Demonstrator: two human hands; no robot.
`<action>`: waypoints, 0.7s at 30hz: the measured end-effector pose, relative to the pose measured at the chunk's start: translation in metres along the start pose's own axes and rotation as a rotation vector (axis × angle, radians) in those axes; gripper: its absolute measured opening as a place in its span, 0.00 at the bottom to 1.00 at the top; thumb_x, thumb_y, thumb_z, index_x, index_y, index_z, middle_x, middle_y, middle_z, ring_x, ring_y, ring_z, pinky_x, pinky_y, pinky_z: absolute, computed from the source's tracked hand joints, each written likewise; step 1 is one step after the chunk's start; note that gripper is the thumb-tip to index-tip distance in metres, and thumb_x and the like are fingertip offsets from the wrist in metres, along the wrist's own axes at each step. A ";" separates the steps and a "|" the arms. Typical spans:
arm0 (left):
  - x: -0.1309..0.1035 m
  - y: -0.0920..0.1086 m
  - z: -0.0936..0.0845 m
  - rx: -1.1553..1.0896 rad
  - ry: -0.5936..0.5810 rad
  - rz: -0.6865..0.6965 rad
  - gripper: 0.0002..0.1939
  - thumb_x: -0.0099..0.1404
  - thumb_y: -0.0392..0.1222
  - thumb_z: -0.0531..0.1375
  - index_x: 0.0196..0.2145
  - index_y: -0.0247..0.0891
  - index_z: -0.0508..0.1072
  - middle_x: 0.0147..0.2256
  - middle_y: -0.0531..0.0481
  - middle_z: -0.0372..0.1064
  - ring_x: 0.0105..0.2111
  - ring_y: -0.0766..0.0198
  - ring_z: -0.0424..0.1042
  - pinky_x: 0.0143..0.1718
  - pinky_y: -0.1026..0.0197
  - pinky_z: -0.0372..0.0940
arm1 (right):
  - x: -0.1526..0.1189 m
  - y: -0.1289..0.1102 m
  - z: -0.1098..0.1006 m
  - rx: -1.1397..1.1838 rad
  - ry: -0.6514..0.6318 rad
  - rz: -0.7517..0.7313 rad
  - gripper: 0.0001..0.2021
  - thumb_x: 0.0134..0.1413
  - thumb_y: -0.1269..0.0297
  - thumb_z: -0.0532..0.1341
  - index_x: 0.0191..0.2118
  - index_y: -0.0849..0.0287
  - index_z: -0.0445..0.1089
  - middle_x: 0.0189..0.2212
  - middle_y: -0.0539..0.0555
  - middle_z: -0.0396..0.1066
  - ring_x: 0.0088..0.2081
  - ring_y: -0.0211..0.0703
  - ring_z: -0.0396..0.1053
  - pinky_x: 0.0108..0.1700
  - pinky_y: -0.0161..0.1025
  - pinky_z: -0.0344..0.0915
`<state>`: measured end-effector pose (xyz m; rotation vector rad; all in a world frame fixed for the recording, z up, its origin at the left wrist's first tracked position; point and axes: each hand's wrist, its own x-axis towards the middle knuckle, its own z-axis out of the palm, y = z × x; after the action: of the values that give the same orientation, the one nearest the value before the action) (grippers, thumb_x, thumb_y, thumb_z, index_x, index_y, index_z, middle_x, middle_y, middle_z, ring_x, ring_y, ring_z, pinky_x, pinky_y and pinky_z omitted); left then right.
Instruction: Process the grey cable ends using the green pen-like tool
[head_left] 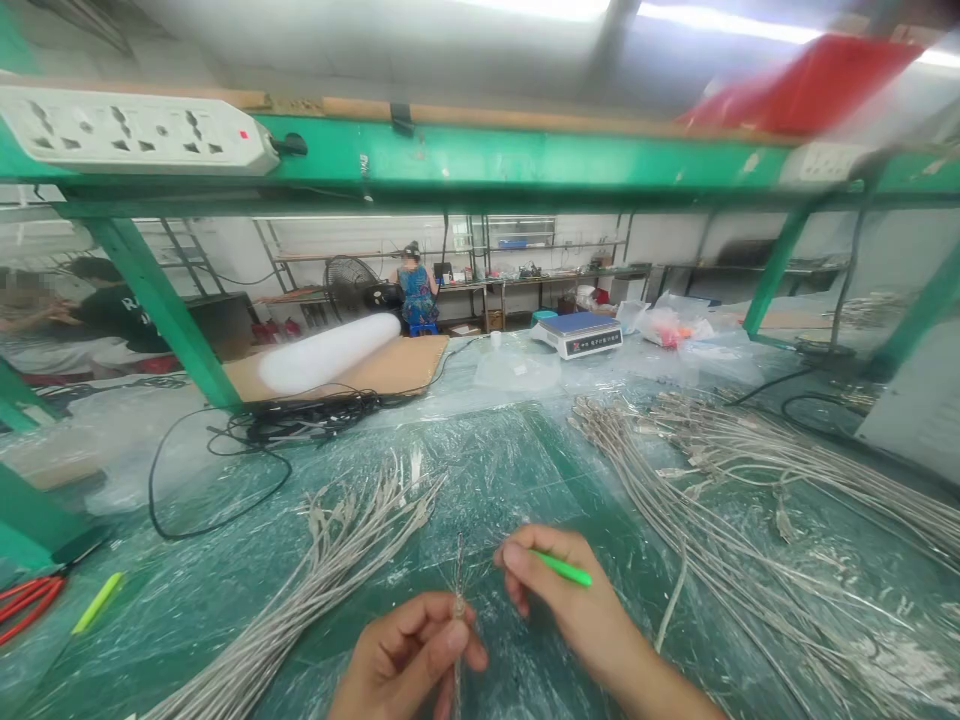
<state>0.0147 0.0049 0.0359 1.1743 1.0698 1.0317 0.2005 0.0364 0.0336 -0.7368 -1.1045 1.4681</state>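
In the head view, the left hand [409,655] sits low at the bottom edge, its thumb and fingers pinched shut around a thin grey cable [458,590] that stands nearly upright, its frayed tip pointing away from the person. Just to the right, the right hand [577,600] is curled closed around a slim green tool [564,569], which lies across the fingers and points right; it looks like a pen or small pick, though the blur makes that hard to settle. The two hands are near each other but not touching.

Both hover over a green surface [517,470] covered in crinkled clear plastic film. A bundle of similar grey cables [330,570] fans out to the left of the held one, and a much larger heap of cables [757,500] spreads across the right side. Black cords [292,425] tangle farther back on the left, by a white foam roll [330,352]. A weighing scale [579,334] stands at the far side. Red-handled cutters [26,603] and a yellow-green marker [97,601] lie at the left edge. A white power strip [135,130] is fixed to the green beam overhead.
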 end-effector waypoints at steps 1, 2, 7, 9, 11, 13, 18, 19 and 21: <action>0.000 0.000 0.000 0.001 0.008 0.007 0.14 0.58 0.52 0.67 0.32 0.36 0.78 0.23 0.50 0.77 0.14 0.73 0.62 0.17 0.69 0.55 | -0.003 0.001 0.003 -0.032 -0.008 -0.004 0.12 0.56 0.57 0.65 0.32 0.63 0.74 0.21 0.49 0.67 0.23 0.35 0.63 0.27 0.33 0.60; 0.000 0.000 0.001 0.001 0.017 0.015 0.15 0.58 0.52 0.67 0.32 0.36 0.78 0.23 0.50 0.77 0.13 0.73 0.62 0.17 0.70 0.54 | -0.004 0.001 0.005 -0.063 0.001 -0.016 0.12 0.57 0.56 0.64 0.36 0.62 0.75 0.23 0.49 0.68 0.24 0.35 0.63 0.27 0.33 0.61; 0.001 0.001 0.002 -0.007 0.079 0.034 0.15 0.57 0.52 0.68 0.31 0.35 0.78 0.22 0.50 0.77 0.12 0.74 0.61 0.16 0.70 0.54 | -0.007 -0.004 0.005 -0.154 0.148 -0.119 0.15 0.61 0.54 0.60 0.47 0.58 0.73 0.30 0.52 0.71 0.26 0.37 0.66 0.29 0.35 0.64; 0.001 0.000 0.001 -0.014 0.096 0.034 0.15 0.57 0.52 0.68 0.31 0.35 0.77 0.22 0.50 0.76 0.12 0.74 0.61 0.16 0.71 0.54 | -0.010 -0.009 0.005 -0.205 0.186 -0.187 0.15 0.64 0.55 0.57 0.49 0.56 0.73 0.32 0.54 0.71 0.27 0.38 0.67 0.30 0.37 0.66; 0.001 0.000 0.001 -0.016 0.106 0.033 0.15 0.57 0.52 0.67 0.30 0.35 0.77 0.21 0.50 0.76 0.12 0.74 0.61 0.16 0.71 0.54 | -0.015 -0.013 0.007 -0.246 0.189 -0.265 0.15 0.65 0.56 0.55 0.46 0.56 0.75 0.31 0.54 0.71 0.28 0.40 0.67 0.30 0.37 0.66; 0.001 -0.001 0.000 -0.019 0.102 0.032 0.15 0.58 0.51 0.67 0.31 0.35 0.77 0.22 0.51 0.76 0.13 0.74 0.62 0.16 0.71 0.55 | -0.020 -0.016 0.011 -0.239 0.139 -0.309 0.15 0.66 0.57 0.54 0.42 0.56 0.77 0.29 0.54 0.71 0.28 0.41 0.68 0.29 0.37 0.66; 0.001 -0.001 -0.001 -0.084 0.054 0.003 0.13 0.59 0.50 0.66 0.31 0.35 0.77 0.22 0.52 0.75 0.12 0.72 0.62 0.15 0.69 0.58 | -0.025 -0.011 0.022 -0.255 -0.017 -0.357 0.10 0.61 0.62 0.59 0.35 0.56 0.79 0.27 0.55 0.72 0.25 0.41 0.70 0.26 0.37 0.66; 0.001 -0.001 -0.001 -0.090 0.050 -0.006 0.13 0.58 0.50 0.67 0.30 0.36 0.77 0.22 0.52 0.75 0.12 0.72 0.62 0.15 0.69 0.57 | -0.025 -0.008 0.023 -0.289 -0.021 -0.374 0.10 0.60 0.63 0.60 0.35 0.56 0.79 0.26 0.54 0.73 0.25 0.41 0.70 0.26 0.37 0.66; 0.001 0.000 -0.001 -0.084 0.048 -0.015 0.14 0.57 0.50 0.67 0.27 0.36 0.77 0.22 0.52 0.75 0.12 0.72 0.62 0.15 0.68 0.58 | -0.023 -0.004 0.024 -0.352 -0.021 -0.397 0.08 0.59 0.65 0.61 0.34 0.56 0.79 0.24 0.53 0.72 0.24 0.40 0.69 0.26 0.36 0.65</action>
<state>0.0144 0.0059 0.0358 1.0765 1.0615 1.0877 0.1853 0.0078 0.0429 -0.6923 -1.4529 0.9597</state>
